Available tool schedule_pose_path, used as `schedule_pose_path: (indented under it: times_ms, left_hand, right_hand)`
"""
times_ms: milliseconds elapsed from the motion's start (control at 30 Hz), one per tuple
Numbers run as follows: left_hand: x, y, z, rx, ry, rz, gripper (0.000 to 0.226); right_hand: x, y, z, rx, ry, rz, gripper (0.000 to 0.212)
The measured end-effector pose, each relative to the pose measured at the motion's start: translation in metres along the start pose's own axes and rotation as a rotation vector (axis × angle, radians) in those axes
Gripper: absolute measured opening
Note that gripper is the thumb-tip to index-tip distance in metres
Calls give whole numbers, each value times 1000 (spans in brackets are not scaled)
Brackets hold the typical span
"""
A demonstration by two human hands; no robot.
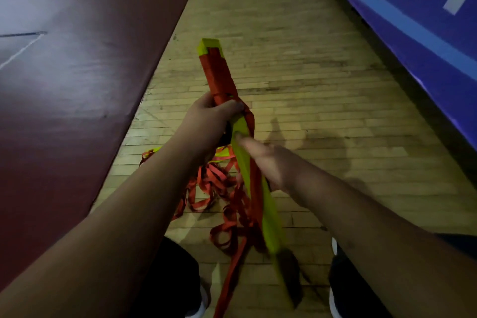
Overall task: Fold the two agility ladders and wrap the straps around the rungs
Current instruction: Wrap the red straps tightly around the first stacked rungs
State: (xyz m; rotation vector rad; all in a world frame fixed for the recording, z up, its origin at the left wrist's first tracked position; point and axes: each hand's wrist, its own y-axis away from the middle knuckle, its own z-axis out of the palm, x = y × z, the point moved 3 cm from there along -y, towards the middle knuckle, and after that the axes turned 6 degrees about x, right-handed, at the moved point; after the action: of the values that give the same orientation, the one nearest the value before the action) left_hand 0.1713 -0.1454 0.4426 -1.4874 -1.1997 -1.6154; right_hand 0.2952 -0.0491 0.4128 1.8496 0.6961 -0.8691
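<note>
A bundle of stacked yellow-green rungs (pixel 241 152) points away from me, held over the wooden floor. Red strap (pixel 219 72) is wound around its far half, leaving a bare yellow tip. My left hand (pixel 209 116) grips the bundle at the edge of the wound strap. My right hand (pixel 263 160) is blurred and lies against the bundle's right side, with fingers on a rung and the red strap. Loose red strap loops (pixel 219 188) hang down in a tangle between my arms. A second ladder's yellow rung (pixel 154 151) with red strap lies on the floor behind my left arm.
A dark red mat (pixel 77 72) covers the floor on the left. A blue banner with white lettering (pixel 413 8) runs along the right. My dark shoes (pixel 196 302) stand at the bottom edge on the wooden floor (pixel 309 72).
</note>
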Motion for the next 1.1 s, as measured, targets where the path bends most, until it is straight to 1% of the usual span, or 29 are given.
schedule_pose_path:
  times_ms: [33,67,133,167,233,300,333,400,433,467,500,567,667,700,800,867,1000,1100]
  left_hand:
    - [0,-4,-1,27,15,2,18]
    - [1,-6,-2,54,22,3,19]
    - [4,-9,-4,77,15,0,26]
    - [4,-10,-6,73,5,-6,31]
    - [2,-13,-9,40,-7,-31,39]
    - [-1,-18,-15,-60,-6,-58,45]
    - [-2,-19,-17,-142,-16,-59,46]
    - [-2,-19,-20,-344,-64,-22,48]
    - [-2,-18,-21,-420,-86,5,47]
    - [-3,-17,-21,-459,-91,28,42]
    - [-2,-18,-23,-460,-81,45,36]
    - [-1,-18,-27,-429,-98,105,31]
    - [6,-14,-34,-318,-301,281,24]
    - [7,-12,-35,-296,-327,317,21]
    - [12,-6,-34,-315,-325,382,16]
    - [14,-6,-35,-314,-347,393,20]
    - [15,-6,-35,-308,-223,244,20]
    - [16,-4,-30,-326,-212,231,23]
  right_hand:
    - [0,-1,1,34,57,-35,62]
    - [0,-3,1,64,124,-71,62]
    - [-2,-6,-1,125,161,-117,74]
    - [-4,-6,-2,153,149,-134,74]
    - [-8,-5,-5,157,141,-169,58]
    - [-8,-9,-10,132,85,-194,29]
    - [-9,-9,-13,110,21,-195,22]
    - [-8,-11,-20,62,-110,-166,18]
    - [-8,-10,-23,37,-147,-152,19]
    - [-9,-9,-26,7,-175,-143,20]
    - [-9,-7,-29,-30,-197,-134,22]
    - [-10,-4,-35,-116,-218,-116,27]
    - [-8,-1,-39,-222,-237,-106,38]
    - [-7,1,-40,-248,-251,-105,40]
    - [-5,4,-41,-321,-294,-104,45]
    - [-4,5,-42,-365,-323,-108,50]
    - [-3,5,-44,-418,-334,-95,53]
    - [-2,6,-45,-440,-336,-77,53]
